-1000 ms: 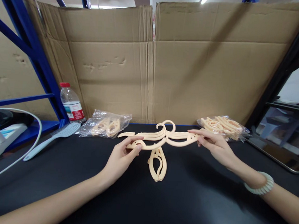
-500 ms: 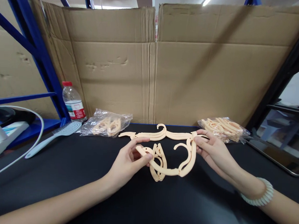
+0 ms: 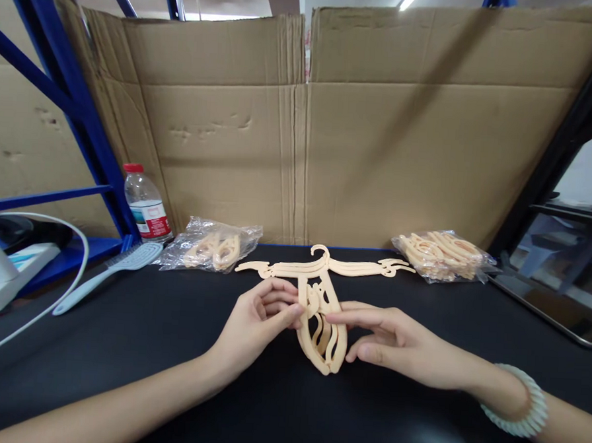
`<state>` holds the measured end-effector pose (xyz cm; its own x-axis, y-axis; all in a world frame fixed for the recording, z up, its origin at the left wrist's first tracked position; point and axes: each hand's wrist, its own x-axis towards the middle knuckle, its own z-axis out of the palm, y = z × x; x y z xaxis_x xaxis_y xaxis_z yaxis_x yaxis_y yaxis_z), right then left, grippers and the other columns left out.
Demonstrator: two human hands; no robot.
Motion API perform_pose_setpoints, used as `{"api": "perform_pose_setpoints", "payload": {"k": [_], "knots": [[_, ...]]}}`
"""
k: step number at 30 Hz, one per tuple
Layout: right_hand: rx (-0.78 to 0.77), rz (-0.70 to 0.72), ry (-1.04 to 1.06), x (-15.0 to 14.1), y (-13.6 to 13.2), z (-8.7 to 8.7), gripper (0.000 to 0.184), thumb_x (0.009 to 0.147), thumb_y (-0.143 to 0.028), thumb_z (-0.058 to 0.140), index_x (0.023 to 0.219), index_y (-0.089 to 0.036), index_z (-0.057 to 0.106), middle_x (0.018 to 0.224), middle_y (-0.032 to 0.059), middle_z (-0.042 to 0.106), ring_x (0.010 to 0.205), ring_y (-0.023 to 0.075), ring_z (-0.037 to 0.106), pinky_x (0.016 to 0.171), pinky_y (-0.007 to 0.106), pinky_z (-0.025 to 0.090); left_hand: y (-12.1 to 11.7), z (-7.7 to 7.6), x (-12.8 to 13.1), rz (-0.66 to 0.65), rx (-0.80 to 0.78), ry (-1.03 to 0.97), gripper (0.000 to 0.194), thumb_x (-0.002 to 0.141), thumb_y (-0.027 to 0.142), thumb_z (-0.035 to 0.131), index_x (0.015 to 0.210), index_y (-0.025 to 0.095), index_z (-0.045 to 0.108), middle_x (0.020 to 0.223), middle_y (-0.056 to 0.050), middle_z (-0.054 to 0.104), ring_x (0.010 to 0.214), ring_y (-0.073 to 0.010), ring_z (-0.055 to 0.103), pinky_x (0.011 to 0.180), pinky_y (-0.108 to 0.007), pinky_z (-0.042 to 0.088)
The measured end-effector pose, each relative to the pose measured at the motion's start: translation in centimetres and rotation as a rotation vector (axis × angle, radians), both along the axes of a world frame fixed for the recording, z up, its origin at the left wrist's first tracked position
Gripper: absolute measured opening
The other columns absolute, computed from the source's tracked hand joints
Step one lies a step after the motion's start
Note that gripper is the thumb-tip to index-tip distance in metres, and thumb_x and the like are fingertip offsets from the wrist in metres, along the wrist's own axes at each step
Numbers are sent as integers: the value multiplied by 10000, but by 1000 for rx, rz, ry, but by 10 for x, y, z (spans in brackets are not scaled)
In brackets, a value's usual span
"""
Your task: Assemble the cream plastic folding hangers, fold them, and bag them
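My left hand (image 3: 266, 312) pinches the left edge of a cream plastic folding hanger (image 3: 336, 352), its arms folded together into a narrow pointed loop. On the right side of this hanger lie the fingertips of my right hand (image 3: 394, 339), its fingers stretched out and its thumb apart from them. Part of another folded piece seems to show through the loop, mostly hidden. Just beyond both hands, a second cream hanger (image 3: 293, 269) lies unfolded on the black table (image 3: 207, 402), its hook pointing away from me.
Clear plastic bags of folded hangers lie at the back left (image 3: 248, 235) and back right (image 3: 443, 255). A water bottle (image 3: 148, 207), a pale blue hairbrush (image 3: 119, 268) and a white power strip (image 3: 30, 267) with a cable are on the left. Cardboard (image 3: 220, 145) walls the back.
The hanger in my hands has gone from spread open to folded together. My right hand has moved down and left, off the hanger's far end, and its fingers have loosened.
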<state>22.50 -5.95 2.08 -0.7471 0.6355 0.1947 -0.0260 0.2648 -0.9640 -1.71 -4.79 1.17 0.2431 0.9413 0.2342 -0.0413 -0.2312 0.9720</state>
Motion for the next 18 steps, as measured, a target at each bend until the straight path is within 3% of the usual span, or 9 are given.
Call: {"api": "perform_pose_setpoints", "payload": {"k": [5, 10, 14, 18], "knots": [[-32, -1, 22, -1, 1, -2, 452, 869, -313, 621, 1311, -278, 536, 1459, 91, 384, 1203, 229, 514, 902, 353, 523, -3, -1, 1, -75, 97, 71, 196, 762, 282, 720, 824, 159, 581, 900, -50, 637, 900, -192, 617, 784, -309, 514], [-19, 33, 18, -1, -1, -1, 486, 868, -302, 626, 1338, -292, 502, 1490, 86, 340, 1278, 238, 451, 963, 381, 484, -5, 1, 3, -35, 90, 100, 227, 754, 311, 717, 734, 166, 544, 732, 6, 576, 713, -143, 580, 653, -263, 497], [29, 20, 25, 2, 0, -1, 462, 883, -313, 607, 1333, -275, 507, 1456, 95, 400, 1266, 242, 469, 1021, 438, 424, -4, 1, 2, 5, 71, 85, 240, 740, 323, 725, 742, 163, 546, 761, -6, 594, 741, -156, 597, 681, -279, 512], [58, 0, -34, 3, 0, -1, 424, 890, -313, 597, 1308, -283, 535, 1431, 83, 442, 1273, 230, 461, 1043, 426, 394, -5, 1, 2, -14, 72, 77, 209, 746, 300, 721, 758, 162, 564, 784, -13, 602, 780, -166, 610, 715, -287, 519]]}}
